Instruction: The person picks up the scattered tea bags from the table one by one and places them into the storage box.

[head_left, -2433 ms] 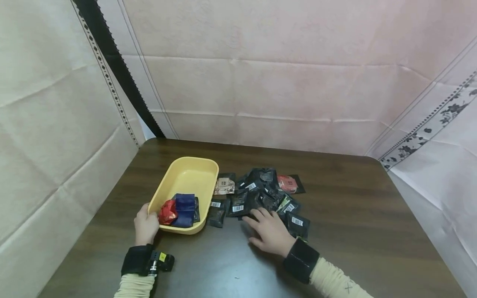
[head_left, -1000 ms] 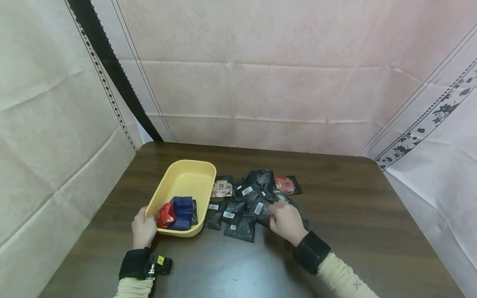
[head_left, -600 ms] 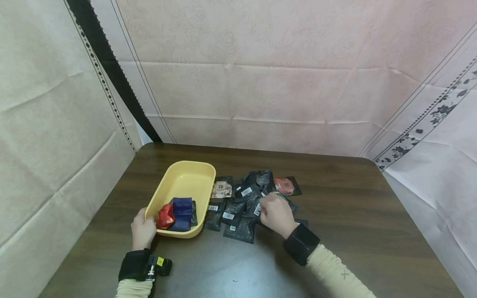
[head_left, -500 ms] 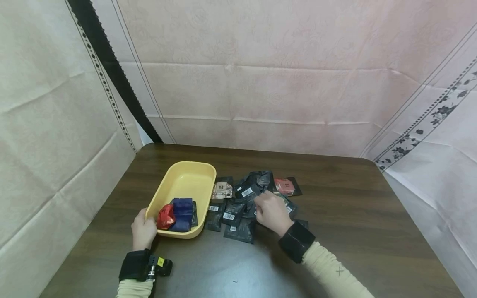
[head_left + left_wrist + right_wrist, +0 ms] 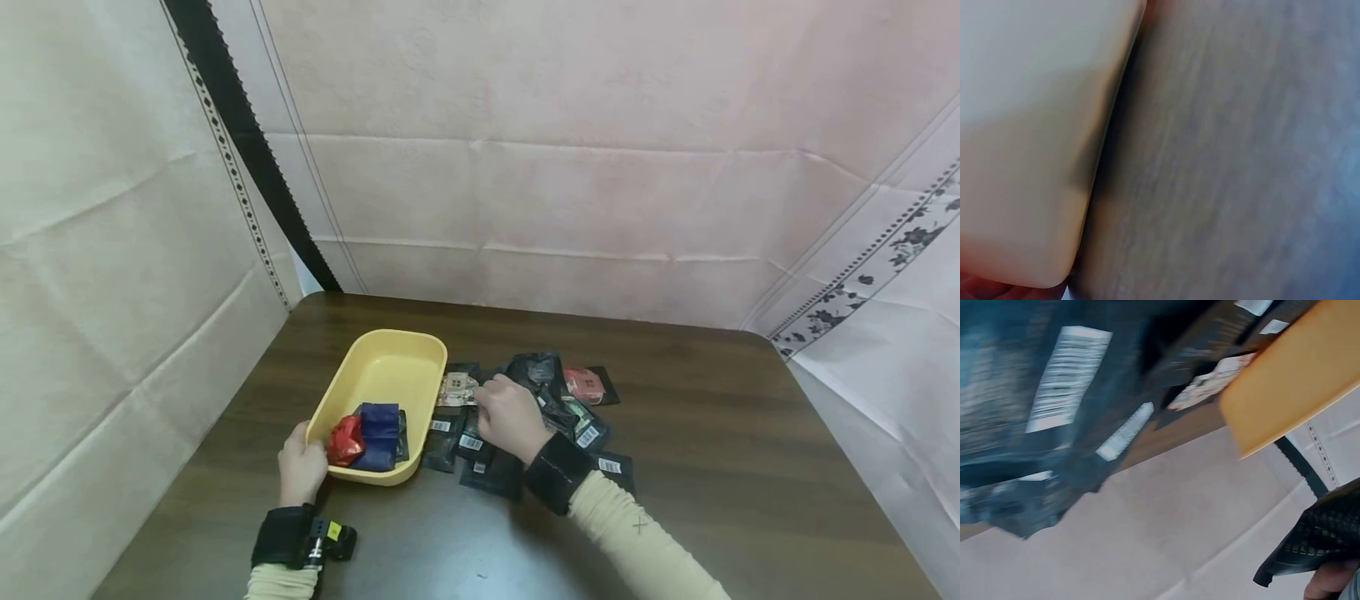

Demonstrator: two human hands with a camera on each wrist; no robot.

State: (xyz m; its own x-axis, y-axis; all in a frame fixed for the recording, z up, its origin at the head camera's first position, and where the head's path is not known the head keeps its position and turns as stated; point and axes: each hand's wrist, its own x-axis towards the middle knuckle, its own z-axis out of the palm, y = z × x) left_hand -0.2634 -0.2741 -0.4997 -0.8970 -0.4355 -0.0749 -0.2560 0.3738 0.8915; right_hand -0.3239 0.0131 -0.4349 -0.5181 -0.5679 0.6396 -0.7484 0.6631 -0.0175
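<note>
My left hand [image 5: 302,468] grips the near left corner of a yellow plastic tub [image 5: 390,367]. In the tub lie a crumpled red packet [image 5: 346,441] and a dark blue packet [image 5: 378,433], with a dark one partly beneath. My right hand [image 5: 512,417] is over the left part of a pile of black packets [image 5: 536,371], fingers toward the tub. It pinches a black packet [image 5: 1319,531], seen at the lower right of the right wrist view and hidden by the hand in the head view. The left wrist view shows the tub's wall [image 5: 1022,156] and fingers [image 5: 991,290] under its edge.
A packet with a pale house print [image 5: 457,388] lies against the tub's right side. At the pile's far right is a black packet with a red label [image 5: 585,385]. Everything rests on a dark wooden table [image 5: 697,450], with pale cloth [image 5: 562,225] hanging behind it.
My right hand has gone from resting spread at the pile's near side to pinching a packet, then moved left toward the tub. The left hand keeps its grip; the whole head view shifts slightly.
</note>
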